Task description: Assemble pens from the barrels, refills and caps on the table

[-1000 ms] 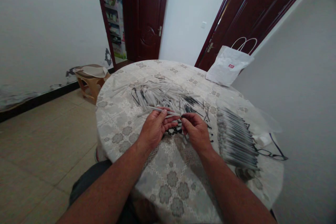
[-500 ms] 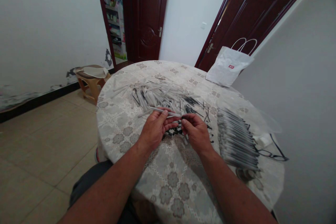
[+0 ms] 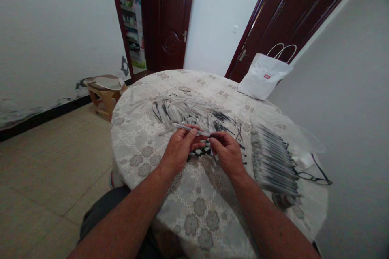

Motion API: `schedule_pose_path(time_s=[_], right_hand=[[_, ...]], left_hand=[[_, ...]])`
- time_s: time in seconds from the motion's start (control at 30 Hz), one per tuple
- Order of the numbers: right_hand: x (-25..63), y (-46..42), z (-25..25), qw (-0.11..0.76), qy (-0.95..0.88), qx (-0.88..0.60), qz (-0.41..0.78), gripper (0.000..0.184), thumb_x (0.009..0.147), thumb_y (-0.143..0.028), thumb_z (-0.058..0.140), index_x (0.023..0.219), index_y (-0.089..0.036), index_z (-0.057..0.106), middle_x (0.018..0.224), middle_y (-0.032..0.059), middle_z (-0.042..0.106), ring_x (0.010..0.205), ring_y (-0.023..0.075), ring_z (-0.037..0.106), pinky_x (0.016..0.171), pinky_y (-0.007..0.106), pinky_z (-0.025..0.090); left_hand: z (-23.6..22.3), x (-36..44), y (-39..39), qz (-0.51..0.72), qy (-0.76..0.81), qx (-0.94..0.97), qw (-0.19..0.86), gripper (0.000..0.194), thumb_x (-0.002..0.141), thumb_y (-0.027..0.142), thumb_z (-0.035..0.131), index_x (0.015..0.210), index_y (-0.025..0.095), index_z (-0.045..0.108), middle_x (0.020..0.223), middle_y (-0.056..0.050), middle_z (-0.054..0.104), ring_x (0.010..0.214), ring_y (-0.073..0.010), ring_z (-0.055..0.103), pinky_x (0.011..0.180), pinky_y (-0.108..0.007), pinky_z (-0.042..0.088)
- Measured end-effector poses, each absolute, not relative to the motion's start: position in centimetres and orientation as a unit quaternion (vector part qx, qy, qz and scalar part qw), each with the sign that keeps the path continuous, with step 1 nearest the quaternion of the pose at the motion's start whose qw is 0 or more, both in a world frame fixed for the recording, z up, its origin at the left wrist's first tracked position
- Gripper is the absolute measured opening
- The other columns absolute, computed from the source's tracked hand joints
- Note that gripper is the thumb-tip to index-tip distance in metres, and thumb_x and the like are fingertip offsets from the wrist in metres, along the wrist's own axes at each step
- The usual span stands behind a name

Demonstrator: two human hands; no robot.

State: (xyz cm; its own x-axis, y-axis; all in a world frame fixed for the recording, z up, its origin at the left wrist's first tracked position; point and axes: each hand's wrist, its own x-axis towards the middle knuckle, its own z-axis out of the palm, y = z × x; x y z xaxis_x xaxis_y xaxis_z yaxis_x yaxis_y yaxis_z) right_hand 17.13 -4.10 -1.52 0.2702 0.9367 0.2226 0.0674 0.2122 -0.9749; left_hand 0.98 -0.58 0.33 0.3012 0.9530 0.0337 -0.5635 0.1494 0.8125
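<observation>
Head view: the left hand (image 3: 179,147) pinches a pale pen-like tube (image 3: 191,128) between thumb and fingers above the cloth-covered worktop (image 3: 146,135), the right hand (image 3: 226,151) closes thumb and fingertips at its dark end, and a loose pile of clear tubes (image 3: 179,109) lies just beyond both hands.

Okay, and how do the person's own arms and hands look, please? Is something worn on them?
The left hand and right hand are both bare, five-fingered, without gloves. No watch or bracelet shows on either wrist. The forearms are uncovered; no sleeve is in view.
</observation>
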Motion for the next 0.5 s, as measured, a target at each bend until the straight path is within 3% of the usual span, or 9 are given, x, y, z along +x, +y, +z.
schedule_pose_path(time_s=[0.33, 0.5], right_hand=[[17.19, -4.11, -1.79, 0.619, -0.494, -0.515, 0.327, 0.024, 0.082, -0.037, 0.078, 0.098, -0.021, 0.071, 0.074, -0.002, 0.066, 0.059, 0.0114, 0.055, 0.052, 0.023, 0.046], [17.45, -4.24, -1.68, 0.584, -0.516, -0.554, 0.292, 0.029, 0.086, -0.046, 0.074, 0.098, -0.02, 0.072, 0.069, -0.0019, 0.065, 0.056, 0.0125, 0.054, 0.052, 0.025, 0.044]], left_hand=[[0.04, 0.95, -0.45, 0.518, 0.26, 0.381, 0.721, 0.028, 0.087, 0.035, 0.075, 0.103, 0.015, 0.064, 0.103, -0.009, 0.073, 0.09, -0.023, 0.076, 0.073, -0.033, 0.064], [-0.03, 0.91, -0.42, 0.514, 0.254, 0.37, 0.731, 0.029, 0.086, 0.034, 0.075, 0.103, 0.014, 0.064, 0.099, -0.011, 0.075, 0.09, -0.0239, 0.076, 0.072, -0.032, 0.063]])
